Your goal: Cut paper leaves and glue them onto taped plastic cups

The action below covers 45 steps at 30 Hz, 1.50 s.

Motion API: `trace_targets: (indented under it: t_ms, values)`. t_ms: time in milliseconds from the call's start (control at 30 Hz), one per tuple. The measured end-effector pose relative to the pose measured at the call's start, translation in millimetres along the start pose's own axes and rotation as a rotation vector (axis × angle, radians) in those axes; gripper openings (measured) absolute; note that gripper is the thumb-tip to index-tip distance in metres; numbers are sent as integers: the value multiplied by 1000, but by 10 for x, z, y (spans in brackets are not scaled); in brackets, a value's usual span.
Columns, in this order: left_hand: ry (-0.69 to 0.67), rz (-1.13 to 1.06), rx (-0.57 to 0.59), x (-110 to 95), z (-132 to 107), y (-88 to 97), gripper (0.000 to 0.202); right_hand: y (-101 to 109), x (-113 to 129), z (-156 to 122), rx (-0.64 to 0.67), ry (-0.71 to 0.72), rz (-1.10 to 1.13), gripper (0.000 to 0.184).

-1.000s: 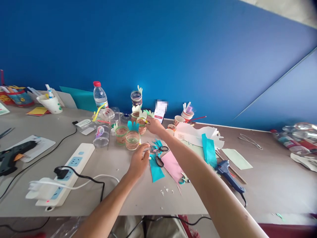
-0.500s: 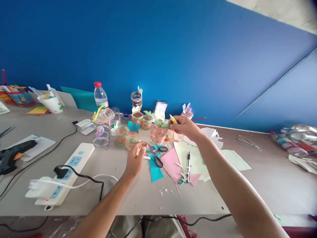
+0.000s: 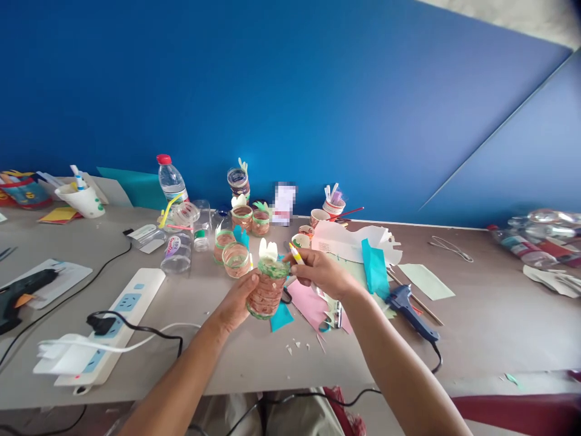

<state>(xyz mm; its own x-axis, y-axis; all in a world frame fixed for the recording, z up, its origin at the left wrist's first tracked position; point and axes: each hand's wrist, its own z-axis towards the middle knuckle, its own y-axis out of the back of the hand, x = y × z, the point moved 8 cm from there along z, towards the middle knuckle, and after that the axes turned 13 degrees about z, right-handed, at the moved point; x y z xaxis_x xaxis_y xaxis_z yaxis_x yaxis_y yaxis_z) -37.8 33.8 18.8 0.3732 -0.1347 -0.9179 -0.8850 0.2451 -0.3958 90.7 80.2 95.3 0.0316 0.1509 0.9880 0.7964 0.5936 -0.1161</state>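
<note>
My left hand (image 3: 238,300) is closed around the side of a brown painted plastic cup (image 3: 267,293) with green bands at its rim and base. A cream paper cutout (image 3: 268,249) stands up from its far rim. Between the fingers of my right hand (image 3: 313,266) is a yellow-and-white marker (image 3: 296,253), tip up; these fingers are also at the cup's right rim. Left of the cup stand similar brown cups, the nearest one (image 3: 236,260) just behind my left hand. Black-handled scissors (image 3: 287,295) are mostly hidden behind the cup, by pink paper (image 3: 309,303) and blue paper (image 3: 281,317).
A white power strip (image 3: 122,321) with cables lies at left, near a black glue gun (image 3: 27,290). A blue glue gun (image 3: 413,312) lies at right beside a stick. Bottles (image 3: 171,178), paper cups (image 3: 334,208) and paper sheets line the back by the blue wall.
The painted cup has come nearer and down to the left, and my left hand now grips it. My right hand has moved down with the marker. The blue glue gun is now visible.
</note>
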Motion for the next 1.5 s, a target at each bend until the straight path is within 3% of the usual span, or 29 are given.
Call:
trace_targets:
  t_ms: [133, 300, 367, 500, 633, 867, 1067, 1233, 1500]
  values:
    - [76, -49, -31, 69, 35, 41, 59, 184, 208, -113, -134, 189, 218, 27]
    - [94, -64, -118, 119, 62, 110, 62, 244, 377, -322, -218, 278, 330, 46]
    - [83, -37, -123, 123, 74, 118, 62, 247, 398, -395, -239, 323, 356, 41]
    - [48, -23, -176, 129, 102, 177, 60, 204, 350, -435, -185, 399, 519, 13]
    - [31, -80, -253, 160, 118, 248, 57, 157, 256, -372, -154, 433, 621, 19]
    - [51, -52, -272, 162, 116, 225, 57, -9, -74, -236, -133, 474, 576, 32]
    - [18, -23, -288, 117, 107, 202, 54, -70, -403, -192, -165, 517, 360, 31]
    - [-6, 13, -273, 53, 104, 149, 54, -90, -336, -258, -150, 559, 174, 19]
    - [-40, 83, -283, 9, 84, 133, 48, -120, -246, -269, -243, 539, 77, 16]
